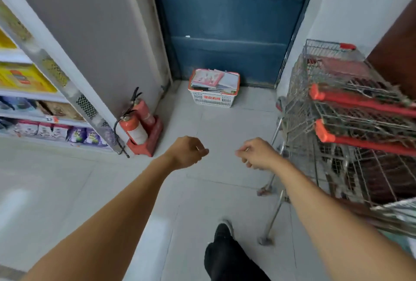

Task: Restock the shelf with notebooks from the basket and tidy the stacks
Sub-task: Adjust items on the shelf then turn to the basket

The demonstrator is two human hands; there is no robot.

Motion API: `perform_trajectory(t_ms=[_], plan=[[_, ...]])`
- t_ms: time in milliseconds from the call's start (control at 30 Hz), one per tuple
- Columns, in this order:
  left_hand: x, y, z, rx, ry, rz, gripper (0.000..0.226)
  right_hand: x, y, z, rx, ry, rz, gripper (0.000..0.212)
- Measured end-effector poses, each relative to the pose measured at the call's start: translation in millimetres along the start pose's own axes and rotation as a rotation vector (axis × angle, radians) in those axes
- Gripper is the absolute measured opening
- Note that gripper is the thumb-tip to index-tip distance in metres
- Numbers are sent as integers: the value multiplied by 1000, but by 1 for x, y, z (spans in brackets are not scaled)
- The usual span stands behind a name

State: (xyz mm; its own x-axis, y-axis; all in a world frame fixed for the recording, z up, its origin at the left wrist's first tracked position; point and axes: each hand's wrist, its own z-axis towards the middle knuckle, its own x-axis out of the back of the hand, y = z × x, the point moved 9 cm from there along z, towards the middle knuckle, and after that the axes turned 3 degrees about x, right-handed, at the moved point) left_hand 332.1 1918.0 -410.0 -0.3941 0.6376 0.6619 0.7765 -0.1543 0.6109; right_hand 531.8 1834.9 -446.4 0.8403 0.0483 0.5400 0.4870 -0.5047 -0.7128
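**Walking up to the basket, hands empty**

Basket [213, 91] sits on the floor [225, 127] at the far end, its back edge against the foot of the blue door [227, 21]. White mesh walls, red rim, red print on the front. Notebooks [213, 80] are piled loose and crooked inside, reaching above the rim; one with a pink-red cover lies on top at the left. Handles not clear from here.

Left hand [186, 152] and right hand [256, 154] are both out in front, well apart from the basket, fingers loosely curled, gripping nothing. Some blur on the right fingertips.

Step in hand, as I judge it: close the gap and pick up the basket or a handful of notebooks. Do it well: crouch square to the front edge, keep clear of the carts on the right, take the top notebooks with both hands so the crooked pile doesn't slide out, or lift by the rim evenly so nothing spills.

Floor is pale tile, glossy, with glare at lower left. Two red extinguishers [137, 125] stand in a red holder at the left, by the foot of a grey wall panel [90, 33]. Shelf [33, 100] at far left holds yellow boxes and purple packs; no notebook stacks visible there. Nested wire carts [351, 123] with red handles crowd the right side. Dark shoe [222, 233] at bottom centre.
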Motion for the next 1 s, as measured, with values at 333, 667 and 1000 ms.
perform_trajectory(t_ms=[333, 667, 1000], plan=[[165, 15, 298, 93, 7, -125, 19, 106, -94, 317, -140, -42, 46, 27], [233, -44, 640, 356, -144, -192, 22, 175, -113, 607, -306, -29, 17, 24], [204, -102, 972, 449, -158, -70, 29, 207, 28, 941, -474, 24, 65, 26]])
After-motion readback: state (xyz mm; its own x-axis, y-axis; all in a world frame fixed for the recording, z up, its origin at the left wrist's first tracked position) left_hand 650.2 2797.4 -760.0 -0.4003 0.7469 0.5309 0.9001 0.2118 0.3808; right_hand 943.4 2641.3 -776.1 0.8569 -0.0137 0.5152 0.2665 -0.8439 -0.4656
